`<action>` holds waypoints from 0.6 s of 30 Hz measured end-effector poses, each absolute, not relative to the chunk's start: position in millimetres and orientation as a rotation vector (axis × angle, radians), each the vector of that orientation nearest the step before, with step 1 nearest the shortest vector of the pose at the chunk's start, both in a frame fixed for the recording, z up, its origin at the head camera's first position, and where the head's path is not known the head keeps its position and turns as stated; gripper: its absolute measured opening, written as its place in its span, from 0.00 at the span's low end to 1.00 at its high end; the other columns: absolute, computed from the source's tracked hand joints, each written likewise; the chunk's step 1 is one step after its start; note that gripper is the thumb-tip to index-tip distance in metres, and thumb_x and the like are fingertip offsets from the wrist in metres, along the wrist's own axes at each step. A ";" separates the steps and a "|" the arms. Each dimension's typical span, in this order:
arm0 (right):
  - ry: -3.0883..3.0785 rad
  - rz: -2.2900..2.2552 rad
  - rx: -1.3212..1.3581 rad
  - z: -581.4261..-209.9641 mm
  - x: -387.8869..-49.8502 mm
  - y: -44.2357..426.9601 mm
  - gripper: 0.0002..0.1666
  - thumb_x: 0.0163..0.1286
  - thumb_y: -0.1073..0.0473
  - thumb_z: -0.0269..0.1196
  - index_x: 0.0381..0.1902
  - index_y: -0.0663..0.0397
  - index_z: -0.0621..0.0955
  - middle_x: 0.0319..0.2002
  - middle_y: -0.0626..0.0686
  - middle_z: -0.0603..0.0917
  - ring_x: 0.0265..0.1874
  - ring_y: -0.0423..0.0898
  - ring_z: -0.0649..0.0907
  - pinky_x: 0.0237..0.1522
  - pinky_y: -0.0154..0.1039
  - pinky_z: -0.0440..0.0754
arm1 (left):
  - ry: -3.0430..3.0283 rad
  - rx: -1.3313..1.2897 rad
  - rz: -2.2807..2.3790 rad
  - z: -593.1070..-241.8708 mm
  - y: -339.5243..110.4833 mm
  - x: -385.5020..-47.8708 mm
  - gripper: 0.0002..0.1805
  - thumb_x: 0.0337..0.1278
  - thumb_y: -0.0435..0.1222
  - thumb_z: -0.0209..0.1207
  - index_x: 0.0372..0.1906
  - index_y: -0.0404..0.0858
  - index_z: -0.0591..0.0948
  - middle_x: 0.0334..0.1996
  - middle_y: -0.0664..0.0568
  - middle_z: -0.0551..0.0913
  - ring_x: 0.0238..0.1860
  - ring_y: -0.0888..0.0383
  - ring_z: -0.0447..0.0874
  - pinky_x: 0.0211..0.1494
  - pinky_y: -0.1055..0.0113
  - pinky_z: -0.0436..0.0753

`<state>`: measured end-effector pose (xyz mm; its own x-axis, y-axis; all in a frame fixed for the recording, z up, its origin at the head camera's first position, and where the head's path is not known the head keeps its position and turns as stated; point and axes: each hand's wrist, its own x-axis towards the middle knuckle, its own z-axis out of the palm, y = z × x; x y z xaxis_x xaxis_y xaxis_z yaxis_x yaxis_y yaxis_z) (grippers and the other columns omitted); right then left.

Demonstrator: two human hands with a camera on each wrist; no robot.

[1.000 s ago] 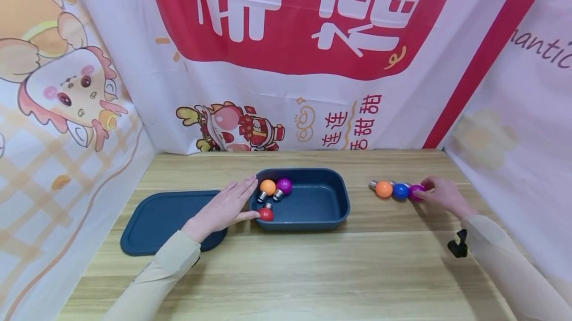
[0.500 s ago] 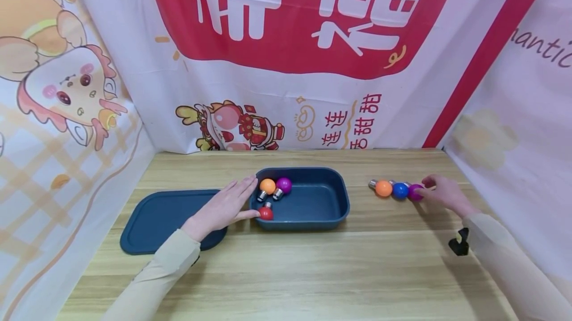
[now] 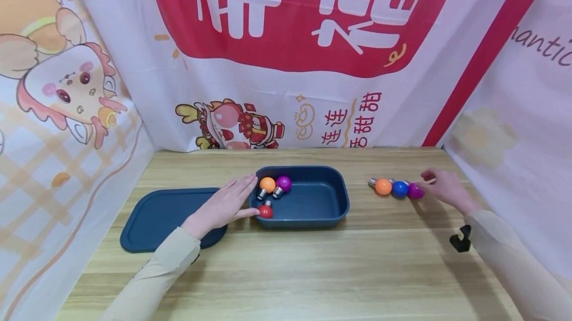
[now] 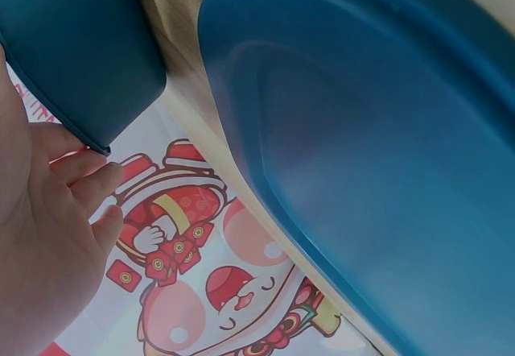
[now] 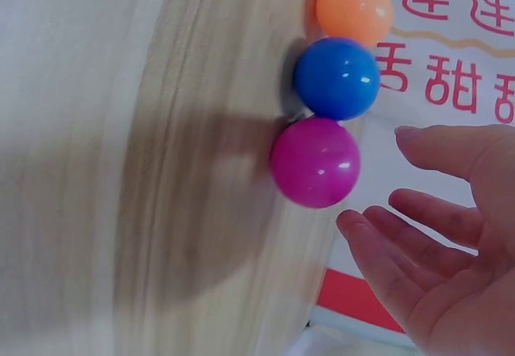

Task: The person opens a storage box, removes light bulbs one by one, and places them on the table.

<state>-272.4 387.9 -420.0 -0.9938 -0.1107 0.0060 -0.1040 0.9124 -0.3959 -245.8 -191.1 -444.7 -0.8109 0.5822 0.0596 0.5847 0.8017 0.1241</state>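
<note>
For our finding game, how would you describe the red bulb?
Find the dark blue box on the wooden table. Look inside its left end, by the left hand. The red bulb lies in the front corner, its red globe unlike the orange bulb and purple bulb behind.

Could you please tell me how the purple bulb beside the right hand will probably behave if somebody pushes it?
The purple bulb would probably roll easily, as its globe is round. The blue bulb close beside it may block it on that side. The purple bulb's shine suggests a smooth, perhaps slippery surface.
</note>
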 end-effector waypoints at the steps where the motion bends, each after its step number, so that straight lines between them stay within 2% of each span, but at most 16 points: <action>1: 3.055 -0.635 -0.172 -418.6 -272.5 385.9 0.32 0.69 0.50 0.64 0.55 0.76 0.75 0.51 0.77 0.81 0.48 0.70 0.83 0.51 0.62 0.82 | -2.967 -0.958 -0.212 -444.4 -191.2 -245.9 0.50 0.63 0.66 0.50 0.78 0.36 0.55 0.80 0.45 0.54 0.80 0.49 0.53 0.81 0.46 0.57; 18: 3.099 -0.657 -0.317 -398.9 -276.1 343.2 0.26 0.67 0.55 0.66 0.52 0.74 0.78 0.49 0.75 0.83 0.45 0.67 0.86 0.42 0.54 0.88 | -2.952 -0.957 -0.210 -444.8 -190.6 -245.1 0.50 0.63 0.64 0.53 0.77 0.35 0.56 0.79 0.44 0.55 0.80 0.48 0.54 0.81 0.47 0.56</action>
